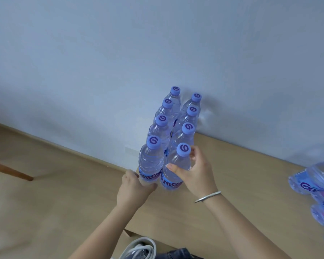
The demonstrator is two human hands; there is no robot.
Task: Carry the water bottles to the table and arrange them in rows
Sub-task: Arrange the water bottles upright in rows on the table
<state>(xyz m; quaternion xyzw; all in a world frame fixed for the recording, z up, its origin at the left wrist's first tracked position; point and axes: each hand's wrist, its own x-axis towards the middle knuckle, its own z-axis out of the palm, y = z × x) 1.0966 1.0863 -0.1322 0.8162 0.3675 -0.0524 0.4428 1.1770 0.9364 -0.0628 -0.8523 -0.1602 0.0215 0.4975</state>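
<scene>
Several clear water bottles with purple caps stand upright in two rows on the light wooden table (pixel 232 202), running from the front toward the wall. My left hand (pixel 134 187) grips the base of the nearest bottle in the left row (pixel 151 161). My right hand (pixel 196 172) is wrapped around the nearest bottle in the right row (pixel 176 165), thumb on its body and fingers by the cap. More bottles (pixel 318 186) lie on their sides at the table's right edge.
A white wall rises right behind the rows. The table's left edge runs just beside the left row, with wooden floor beyond it. A wooden chair leg (pixel 9 171) shows at far left. A white cable (pixel 138 247) lies below the table's front edge.
</scene>
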